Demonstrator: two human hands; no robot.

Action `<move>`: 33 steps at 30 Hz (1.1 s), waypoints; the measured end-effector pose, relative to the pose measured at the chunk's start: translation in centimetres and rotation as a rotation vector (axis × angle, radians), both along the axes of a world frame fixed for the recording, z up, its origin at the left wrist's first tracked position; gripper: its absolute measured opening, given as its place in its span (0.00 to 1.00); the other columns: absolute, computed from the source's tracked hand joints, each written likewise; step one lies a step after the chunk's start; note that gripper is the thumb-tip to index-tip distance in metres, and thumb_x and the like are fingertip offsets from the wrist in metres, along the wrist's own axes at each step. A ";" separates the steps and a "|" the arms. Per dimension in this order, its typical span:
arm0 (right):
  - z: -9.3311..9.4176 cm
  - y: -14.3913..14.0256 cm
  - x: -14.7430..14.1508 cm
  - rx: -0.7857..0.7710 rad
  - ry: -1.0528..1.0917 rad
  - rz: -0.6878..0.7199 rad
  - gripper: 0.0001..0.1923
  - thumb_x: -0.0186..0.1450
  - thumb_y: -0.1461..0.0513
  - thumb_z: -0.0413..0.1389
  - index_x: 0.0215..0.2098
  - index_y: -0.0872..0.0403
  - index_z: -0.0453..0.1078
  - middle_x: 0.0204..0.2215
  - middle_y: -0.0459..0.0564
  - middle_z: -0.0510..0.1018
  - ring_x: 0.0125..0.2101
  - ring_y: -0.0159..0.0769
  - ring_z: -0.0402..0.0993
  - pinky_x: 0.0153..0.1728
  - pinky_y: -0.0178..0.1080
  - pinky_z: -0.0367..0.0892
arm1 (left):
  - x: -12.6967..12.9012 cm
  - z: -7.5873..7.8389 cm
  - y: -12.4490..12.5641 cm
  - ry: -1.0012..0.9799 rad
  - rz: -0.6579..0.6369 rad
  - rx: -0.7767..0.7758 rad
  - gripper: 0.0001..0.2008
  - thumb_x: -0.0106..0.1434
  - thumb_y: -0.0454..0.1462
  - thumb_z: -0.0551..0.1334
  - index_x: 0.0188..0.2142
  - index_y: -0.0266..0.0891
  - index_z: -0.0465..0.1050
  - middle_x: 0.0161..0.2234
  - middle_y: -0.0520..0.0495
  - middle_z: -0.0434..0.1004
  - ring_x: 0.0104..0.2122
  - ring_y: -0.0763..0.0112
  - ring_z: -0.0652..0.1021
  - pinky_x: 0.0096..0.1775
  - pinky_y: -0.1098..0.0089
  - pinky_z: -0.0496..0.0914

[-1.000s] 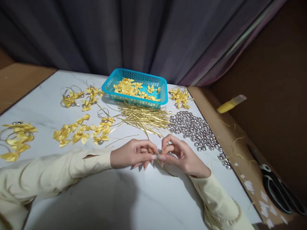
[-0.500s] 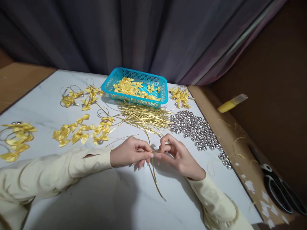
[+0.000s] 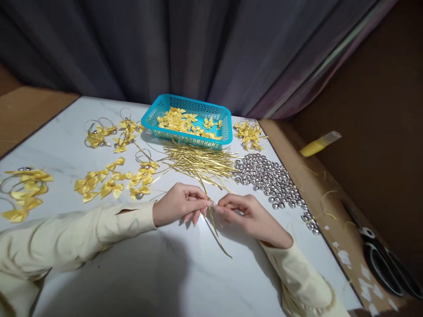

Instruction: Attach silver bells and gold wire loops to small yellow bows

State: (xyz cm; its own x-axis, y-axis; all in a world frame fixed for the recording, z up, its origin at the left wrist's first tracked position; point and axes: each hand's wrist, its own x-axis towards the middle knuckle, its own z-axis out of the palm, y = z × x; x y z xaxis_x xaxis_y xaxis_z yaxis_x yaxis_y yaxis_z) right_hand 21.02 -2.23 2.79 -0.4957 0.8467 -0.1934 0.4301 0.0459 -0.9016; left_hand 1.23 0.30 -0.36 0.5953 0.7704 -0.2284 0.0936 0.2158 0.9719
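My left hand (image 3: 181,204) is closed in a pinch on a thin gold cord (image 3: 216,235), whose loose lower part hangs toward the table front. Just to the right, my right hand (image 3: 253,215) also pinches, thumb against forefinger. Its fingertips nearly meet those of the left; what they grip there is too small to make out. Beyond the hands lies a heap of gold cords (image 3: 201,164). Small shiny silver pieces (image 3: 271,178), like beads or bells, spread to the right of it. Yellow ribbon bows (image 3: 112,187) rest left of the hands, a few with looped cords and silver pieces.
At the back stands a blue perforated basket (image 3: 227,132) holding yellow bows. More bows (image 3: 249,134) lie to its right. On the brown surface at right are black-handled scissors (image 3: 383,262), a yellow tube with a clear end (image 3: 319,144) and paper scraps (image 3: 365,281). A dark curtain (image 3: 198,48) hangs behind.
My right hand has shifted slightly right and turned flatter, its fingers less raised. The cord's hanging end has moved up a little. My left hand keeps its pinch.
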 end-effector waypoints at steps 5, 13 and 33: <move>0.0 0.0 -0.1 0.074 -0.019 0.024 0.12 0.65 0.58 0.51 0.29 0.57 0.69 0.20 0.45 0.74 0.22 0.27 0.67 0.25 0.30 0.60 | 0.3 0.2 -0.2 0.001 -0.013 -0.027 0.15 0.56 0.43 0.63 0.25 0.31 0.70 0.14 0.52 0.69 0.10 0.79 0.68 0.13 0.79 0.61; 0.1 0.1 -0.2 0.102 -0.042 0.008 0.13 0.65 0.57 0.51 0.28 0.57 0.69 0.19 0.45 0.74 0.22 0.27 0.66 0.24 0.31 0.57 | 0.2 0.1 -0.1 -0.102 -0.049 -0.080 0.17 0.57 0.46 0.61 0.28 0.31 0.69 0.19 0.49 0.71 0.15 0.76 0.71 0.14 0.78 0.64; -1.8 0.2 -1.4 0.020 -0.068 0.037 0.15 0.61 0.53 0.55 0.33 0.57 0.67 0.18 0.40 0.64 0.19 0.25 0.56 0.21 0.30 0.54 | 0.4 -0.2 0.3 -0.144 -0.002 -0.156 0.20 0.60 0.49 0.57 0.24 0.35 0.63 0.13 0.58 0.62 0.10 0.83 0.61 0.12 0.81 0.54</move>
